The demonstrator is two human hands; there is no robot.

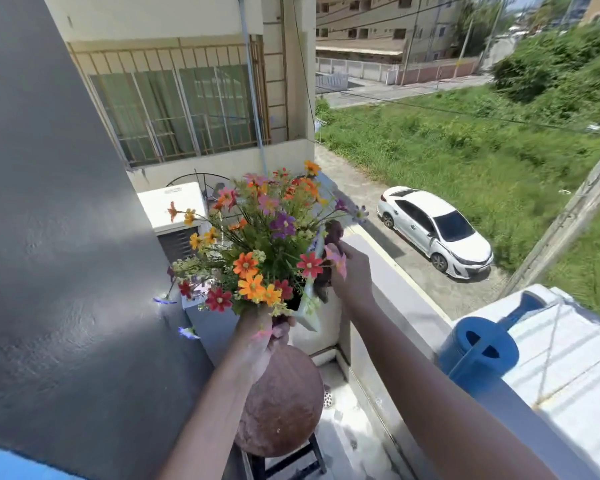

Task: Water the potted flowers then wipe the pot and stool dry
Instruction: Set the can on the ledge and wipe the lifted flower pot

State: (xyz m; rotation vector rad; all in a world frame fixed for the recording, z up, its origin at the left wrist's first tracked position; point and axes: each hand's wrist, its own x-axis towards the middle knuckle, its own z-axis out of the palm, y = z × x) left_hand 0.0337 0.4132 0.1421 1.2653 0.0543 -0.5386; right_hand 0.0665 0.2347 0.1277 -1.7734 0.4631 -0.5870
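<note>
Two hands on one pot of flowers (257, 247), held up in the air above the round brown stool (281, 407); pot not resting on the seat. Blooms orange, red, purple, yellow, spreading wide and hiding most of the pot itself; only a dark bit of it shows beneath the lowest flowers.

Left hand (264, 337) comes up from below, fingers curled closed around the pot's base, fingertips just under the lowest orange and red blooms. Right hand (352, 271) at the far right side of the bunch, fingers bent inward against something dark there, possibly a cloth or the pot rim; flowers cover the contact, so I cannot tell whether it grips or only presses. A pale wrapper-like sheet (309, 306) hangs between the two hands.

Stool stands on the balcony floor near a small floor drain (328, 398). Grey wall (66, 237) to the left. Balcony ledge (392, 271) to the right, with a blue watering can (478, 351) sitting on it, well apart from both hands. Beyond the ledge, a white car (433, 230) parked on the lane beside grass.
</note>
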